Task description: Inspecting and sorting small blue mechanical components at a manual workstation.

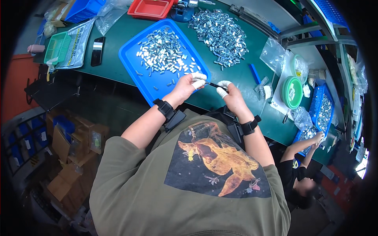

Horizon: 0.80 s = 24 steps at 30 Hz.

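My left hand (186, 87), with white covers on its fingertips, is closed in a pinch over the near right edge of a blue tray (141, 87). What it pinches is too small to make out. A thin black pen-like tool (215, 85) runs between my two hands, its tip at the left fingers. My right hand (235, 100), also with white fingertip covers, is closed on the tool's other end. Small shiny metal pieces (162, 51) lie heaped in the tray, several of them scattered toward its near side.
A bigger heap of metal pieces (220, 37) covers the green table (112, 59) beyond my hands. A phone (97, 51), red tray (150, 8) and green basket (58, 47) lie leftward. Rightward are a round green lid (291, 92), blue bins (321, 108) and a co-worker's hands (317, 138).
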Available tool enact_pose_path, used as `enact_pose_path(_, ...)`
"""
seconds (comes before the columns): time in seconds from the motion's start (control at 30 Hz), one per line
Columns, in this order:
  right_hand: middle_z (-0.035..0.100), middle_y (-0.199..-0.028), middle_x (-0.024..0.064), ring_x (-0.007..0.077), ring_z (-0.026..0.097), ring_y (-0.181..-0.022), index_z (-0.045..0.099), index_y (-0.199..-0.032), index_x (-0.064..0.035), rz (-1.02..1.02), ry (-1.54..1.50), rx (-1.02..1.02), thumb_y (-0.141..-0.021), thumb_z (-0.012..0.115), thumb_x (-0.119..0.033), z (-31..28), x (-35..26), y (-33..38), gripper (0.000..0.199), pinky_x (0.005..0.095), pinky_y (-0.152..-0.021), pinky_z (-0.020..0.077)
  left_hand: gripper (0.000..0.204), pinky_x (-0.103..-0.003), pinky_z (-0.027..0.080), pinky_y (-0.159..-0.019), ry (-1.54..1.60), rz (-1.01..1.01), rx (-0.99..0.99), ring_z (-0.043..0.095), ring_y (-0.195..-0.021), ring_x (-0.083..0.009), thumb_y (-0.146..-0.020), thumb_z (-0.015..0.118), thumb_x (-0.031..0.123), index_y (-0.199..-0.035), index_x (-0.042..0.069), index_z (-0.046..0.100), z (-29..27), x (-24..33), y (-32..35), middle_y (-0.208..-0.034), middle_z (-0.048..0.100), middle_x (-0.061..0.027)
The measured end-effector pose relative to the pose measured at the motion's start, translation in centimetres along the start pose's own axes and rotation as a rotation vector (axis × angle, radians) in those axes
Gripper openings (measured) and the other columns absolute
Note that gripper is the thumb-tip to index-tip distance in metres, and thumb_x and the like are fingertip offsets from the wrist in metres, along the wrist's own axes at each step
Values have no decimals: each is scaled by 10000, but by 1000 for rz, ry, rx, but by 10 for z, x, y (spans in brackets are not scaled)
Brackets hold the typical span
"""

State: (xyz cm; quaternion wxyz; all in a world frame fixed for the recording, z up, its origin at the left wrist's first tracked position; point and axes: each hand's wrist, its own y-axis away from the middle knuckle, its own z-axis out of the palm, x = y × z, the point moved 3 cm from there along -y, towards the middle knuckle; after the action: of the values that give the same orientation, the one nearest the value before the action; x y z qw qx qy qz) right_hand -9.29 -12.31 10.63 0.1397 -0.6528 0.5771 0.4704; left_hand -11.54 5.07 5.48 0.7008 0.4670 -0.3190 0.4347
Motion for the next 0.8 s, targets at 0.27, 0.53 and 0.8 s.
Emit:
enact_pose_path(0.27, 442, -595, -25, 58, 382, -540, 542, -838, -53, 214, -286, -144, -800, 553, -193, 4, 14, -5, 146, 202, -471, 303, 187, -246, 438, -774, -95, 91, 14, 545, -858, -113, -776, 572, 67, -954, 19, 540, 1, 1, -1, -925, 580, -56)
enact_pose_path(0.53, 410, -586, -50, 34, 315, -487, 528, -818, -61, 315, -393, -185, -818, 529, -231, 8, 11, -3, 170, 177, -436, 248, 167, -232, 433, -738, 29, 39, 91, 545, -807, -93, -777, 570, 82, -931, 16, 569, 0, -2, 2, -878, 588, -33)
enact_pose_path(0.8, 437, -603, -45, 34, 334, -489, 536, -835, -51, 287, -438, -239, -807, 549, -204, 14, 15, -6, 156, 179, -432, 261, 151, -226, 449, -693, 30, -2, 117, 549, -759, -95, -794, 554, 111, -913, 20, 571, -4, 4, 2, -854, 588, -36)
